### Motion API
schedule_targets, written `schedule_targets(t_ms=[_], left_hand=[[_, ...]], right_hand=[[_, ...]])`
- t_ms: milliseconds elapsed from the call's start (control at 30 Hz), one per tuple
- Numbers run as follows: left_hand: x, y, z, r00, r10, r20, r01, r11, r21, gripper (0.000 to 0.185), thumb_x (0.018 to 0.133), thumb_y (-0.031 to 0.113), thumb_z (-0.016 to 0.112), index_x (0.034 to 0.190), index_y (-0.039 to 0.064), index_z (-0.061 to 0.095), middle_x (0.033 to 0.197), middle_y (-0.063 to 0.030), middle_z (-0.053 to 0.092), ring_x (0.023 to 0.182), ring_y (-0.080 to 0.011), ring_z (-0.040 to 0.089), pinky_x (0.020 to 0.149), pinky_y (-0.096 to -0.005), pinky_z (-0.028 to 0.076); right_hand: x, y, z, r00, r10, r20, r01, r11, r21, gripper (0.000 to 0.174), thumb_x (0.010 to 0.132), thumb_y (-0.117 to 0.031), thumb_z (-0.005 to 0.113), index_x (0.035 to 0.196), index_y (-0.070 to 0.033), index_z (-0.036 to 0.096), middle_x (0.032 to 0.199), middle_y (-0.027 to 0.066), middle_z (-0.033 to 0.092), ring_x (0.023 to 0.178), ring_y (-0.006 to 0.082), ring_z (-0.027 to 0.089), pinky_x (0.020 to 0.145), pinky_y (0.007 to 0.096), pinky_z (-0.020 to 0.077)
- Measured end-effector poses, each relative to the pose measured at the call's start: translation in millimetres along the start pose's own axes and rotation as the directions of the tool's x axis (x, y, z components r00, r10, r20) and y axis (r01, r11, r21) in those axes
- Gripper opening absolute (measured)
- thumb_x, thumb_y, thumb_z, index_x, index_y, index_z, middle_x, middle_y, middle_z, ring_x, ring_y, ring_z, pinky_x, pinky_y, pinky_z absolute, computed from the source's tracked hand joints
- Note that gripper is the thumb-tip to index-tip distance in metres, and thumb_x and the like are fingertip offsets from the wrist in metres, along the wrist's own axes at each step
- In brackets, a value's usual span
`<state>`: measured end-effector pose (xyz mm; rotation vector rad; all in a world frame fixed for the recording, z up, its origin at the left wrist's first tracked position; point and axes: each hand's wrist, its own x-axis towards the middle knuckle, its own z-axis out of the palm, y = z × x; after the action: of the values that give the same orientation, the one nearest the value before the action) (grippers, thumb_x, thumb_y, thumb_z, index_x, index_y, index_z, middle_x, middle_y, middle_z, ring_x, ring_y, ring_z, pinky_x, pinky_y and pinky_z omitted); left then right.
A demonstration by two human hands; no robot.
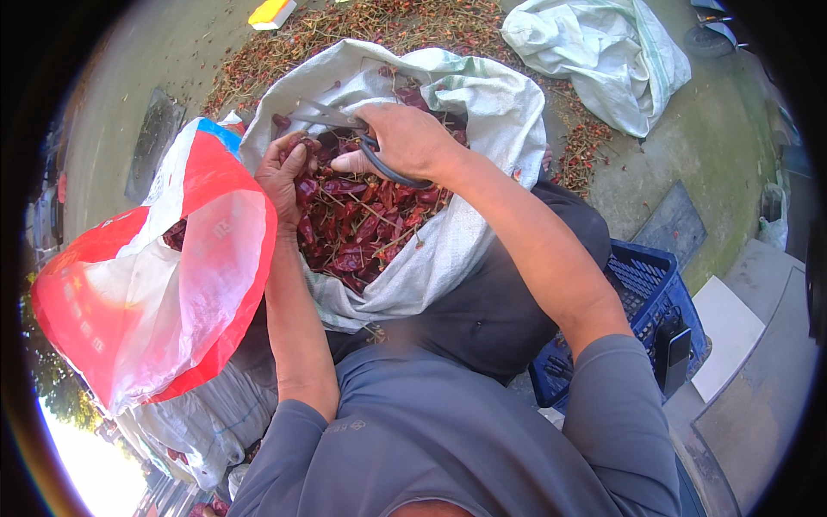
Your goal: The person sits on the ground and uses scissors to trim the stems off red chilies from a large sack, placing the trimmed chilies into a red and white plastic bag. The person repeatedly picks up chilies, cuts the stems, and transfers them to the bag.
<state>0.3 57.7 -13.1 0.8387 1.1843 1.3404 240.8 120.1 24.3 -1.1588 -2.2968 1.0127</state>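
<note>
A white woven sack (413, 291) with its rim rolled down stands between my knees, holding many dried red chillies (362, 226), some with long stems. At the sack's left side my left hand (284, 174) grips dried chillies (301, 147) between thumb and fingers. My right hand (407, 142) is over the sack's far part, holding scissors (387, 165) by their dark handles. The scissor blades (326, 116) point left, just beyond my left fingertips, and look parted. Another chilli (281, 121) lies near the blades, against the sack's inner wall.
A red and white plastic sack (213, 258) stands open at my left. Cut stems and chilli scraps (413, 26) litter the concrete ahead. Another white woven sack (601, 58) lies at far right. A blue plastic crate (652, 284) with a black device (672, 352) is beside my right leg.
</note>
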Motion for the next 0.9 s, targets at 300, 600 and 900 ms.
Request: schedule_targets(t_ms=[300,600,900], left_hand=[[2,-1,-5,0.994,0.003,0.111,0.011,0.992,-0.126,0.023,0.1,0.008,0.064,0.121,-0.001,0.062,0.099,-0.0108,0.068,0.075,-0.015,0.059,0.066,-0.0257,0.049],[1,-2,3,0.996,-0.009,0.094,0.024,0.987,-0.158,0.021,0.1,0.006,0.063,0.119,-0.003,0.063,0.088,-0.0088,0.064,0.07,-0.0141,0.055,0.062,-0.0248,0.045],[0,3,10,0.992,-0.014,0.125,0.038,0.981,-0.189,0.018,0.102,0.008,0.061,0.118,-0.001,0.06,0.084,-0.0083,0.061,0.068,-0.0132,0.053,0.059,-0.0239,0.043]], right_hand=[[-9,-1,2,0.996,-0.086,0.029,0.089,0.98,-0.177,0.079,0.079,-0.074,0.068,0.112,-0.003,0.061,0.101,0.0203,0.065,0.101,0.0399,0.067,0.086,0.0486,0.0536],[-12,-2,8,0.992,-0.127,0.024,0.129,0.97,-0.207,0.074,0.079,-0.071,0.071,0.107,-0.003,0.064,0.096,0.0208,0.066,0.098,0.039,0.068,0.085,0.0479,0.0546],[-12,-2,23,0.977,-0.162,-0.139,0.125,0.962,-0.243,0.058,0.086,-0.06,0.069,0.099,-0.004,0.064,0.088,0.0189,0.07,0.084,0.039,0.073,0.075,0.048,0.0584]])
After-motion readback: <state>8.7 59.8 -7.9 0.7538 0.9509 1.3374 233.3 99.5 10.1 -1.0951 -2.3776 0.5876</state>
